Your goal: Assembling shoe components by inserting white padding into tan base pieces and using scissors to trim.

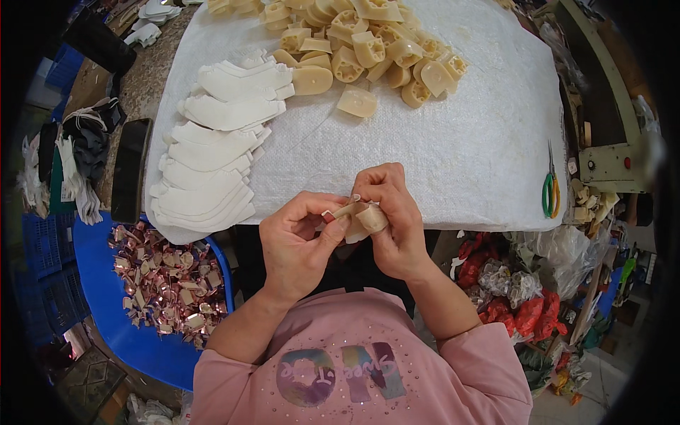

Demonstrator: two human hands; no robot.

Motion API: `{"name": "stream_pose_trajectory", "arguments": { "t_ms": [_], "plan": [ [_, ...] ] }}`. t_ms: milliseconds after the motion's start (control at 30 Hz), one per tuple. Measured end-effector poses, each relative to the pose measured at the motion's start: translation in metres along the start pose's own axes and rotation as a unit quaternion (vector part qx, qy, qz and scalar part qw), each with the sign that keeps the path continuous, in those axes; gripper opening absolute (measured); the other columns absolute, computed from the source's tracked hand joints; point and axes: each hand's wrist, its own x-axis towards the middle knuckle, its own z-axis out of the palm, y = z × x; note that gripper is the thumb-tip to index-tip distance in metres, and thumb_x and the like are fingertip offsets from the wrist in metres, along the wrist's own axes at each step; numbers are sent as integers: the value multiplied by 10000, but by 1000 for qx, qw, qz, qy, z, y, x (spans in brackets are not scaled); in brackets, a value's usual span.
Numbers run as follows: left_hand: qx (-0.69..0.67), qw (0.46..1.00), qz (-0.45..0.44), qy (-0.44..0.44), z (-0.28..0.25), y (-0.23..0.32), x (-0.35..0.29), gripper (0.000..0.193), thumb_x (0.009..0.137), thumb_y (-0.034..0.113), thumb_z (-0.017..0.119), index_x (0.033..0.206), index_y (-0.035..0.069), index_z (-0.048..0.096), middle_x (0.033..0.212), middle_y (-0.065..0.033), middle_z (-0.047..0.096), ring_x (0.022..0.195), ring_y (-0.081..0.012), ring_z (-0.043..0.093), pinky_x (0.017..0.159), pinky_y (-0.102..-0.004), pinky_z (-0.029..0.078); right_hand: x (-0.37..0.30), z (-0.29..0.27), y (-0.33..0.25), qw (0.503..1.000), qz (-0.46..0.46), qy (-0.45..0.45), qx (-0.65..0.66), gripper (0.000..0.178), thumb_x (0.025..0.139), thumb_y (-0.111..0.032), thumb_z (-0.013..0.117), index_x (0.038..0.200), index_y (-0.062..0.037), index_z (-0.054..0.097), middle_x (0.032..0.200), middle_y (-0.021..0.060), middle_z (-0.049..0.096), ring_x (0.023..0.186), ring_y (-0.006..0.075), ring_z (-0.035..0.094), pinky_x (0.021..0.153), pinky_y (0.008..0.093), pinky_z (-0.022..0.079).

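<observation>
Probably light and fairly stiff, the curved beige heel piece [371,218] is at the table's [467,177] near edge; left hand [294,237] pinches its thin flap, right hand [393,219] curls round its side, the surer hold.

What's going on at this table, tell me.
A person's left hand and right hand hold a small beige piece between them, in a fingertip grip, at the near edge of the white-covered table. White cut pieces lie overlapping on its left side, with a heap of beige molded pieces toward the far side. Scissors lie at the right. Lower left, a blue tub holds many shiny pinkish pieces.
</observation>
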Motion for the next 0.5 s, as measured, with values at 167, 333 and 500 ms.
{"name": "stream_pose_trajectory", "arguments": {
  "t_ms": [167, 333, 500],
  "plan": [
    [22, 1000, -5, 15, -1, 2, 0, 130, 846, 38, 636, 934, -47, 589, 969, -120, 624, 863, -128, 599, 750, -238, 505, 1, -5, 7, 993, 54, -14, 103, 220, 707, 26, 547, 912, -50, 526, 911, 101, 513, 869, 287, 447, 769, 350, 386],
    [189, 977, 99, 6, 1, 7, 6, 107, 824, 72, 662, 870, -10, 613, 980, -113, 592, 789, -144, 588, 683, -245, 487, 4, -9, -3, 977, -113, 19, -177, 140, 724, -66, 612, 840, -56, 534, 902, 85, 518, 866, 266, 449, 778, 348, 378],
    [195, 974, 117, 1, 0, 7, 5, 117, 785, 107, 697, 807, 22, 620, 984, -110, 556, 806, -201, 558, 660, -274, 459, -1, -16, 3, 999, -18, -28, 42, 144, 774, -111, 637, 880, -45, 564, 904, 68, 533, 863, 231, 466, 779, 334, 387]
  ]
}}
